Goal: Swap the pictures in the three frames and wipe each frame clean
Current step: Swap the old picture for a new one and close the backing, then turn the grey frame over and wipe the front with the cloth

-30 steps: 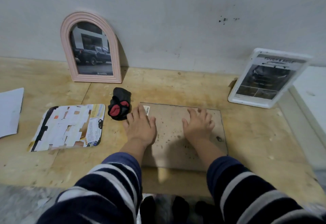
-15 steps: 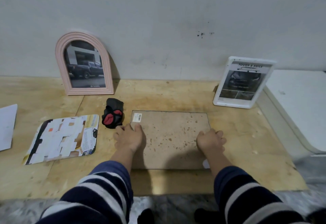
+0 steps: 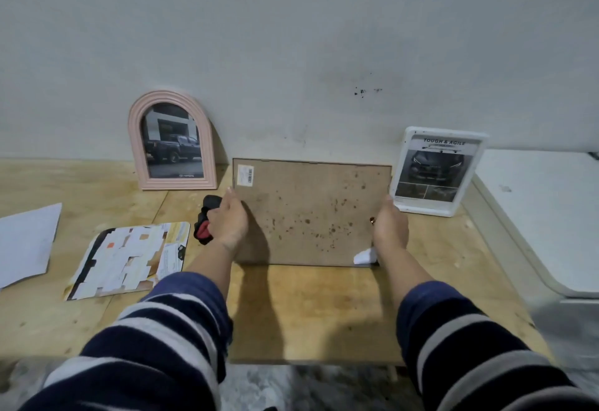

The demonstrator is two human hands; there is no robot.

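Both hands are on the big brown frame (image 3: 311,213), back side facing the camera, held upright off the counter (image 3: 308,313). The left hand (image 3: 228,221) grips its left edge, the right hand (image 3: 389,227) grips its right edge, fingers curled round the sides. A white barcode sticker (image 3: 245,175) sits in the backing's top left corner, print too small to read; dark specks dot the board, and a white scrap (image 3: 364,256) shows at the lower right corner.

Against the wall (image 3: 291,38) on the left leans the pink arched frame (image 3: 171,141), a dark pickup pictured inside with "TOYOTA" along the bottom. On the right leans the white frame (image 3: 437,171), headed "TOUGH & AGILE" over a car front. A black and red cloth (image 3: 204,227) lies just behind the left hand, partly hidden. A loose picture (image 3: 129,260) with white patches lies further left, and a white sheet (image 3: 26,242) at the edge.
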